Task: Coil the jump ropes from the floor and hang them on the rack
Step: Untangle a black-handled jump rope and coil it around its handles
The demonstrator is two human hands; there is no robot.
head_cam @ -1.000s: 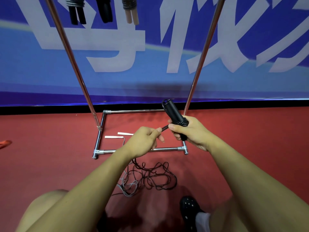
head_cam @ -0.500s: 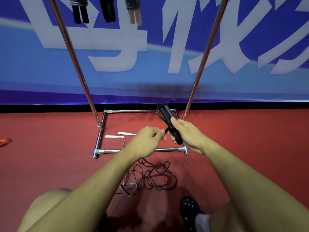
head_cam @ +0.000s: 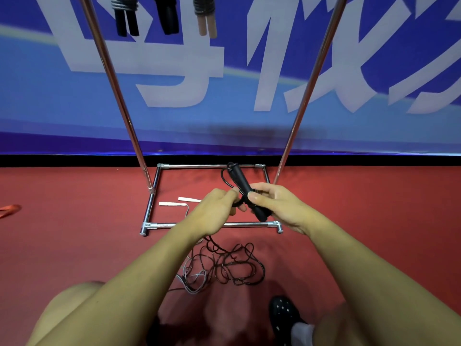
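Black-handled rope (head_cam: 243, 188), cord tangled below

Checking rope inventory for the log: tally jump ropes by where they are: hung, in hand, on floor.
Hung on the rack, only the lower ends in frame: 3
Black rope held in the hands: 1
White-handled rope on the floor: 1
Total: 5

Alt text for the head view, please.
Right hand grips black rope handles while the left hand winds black cord round them, above a rack base. Loose cord and white handles lie on the red floor; coiled ropes hang above.
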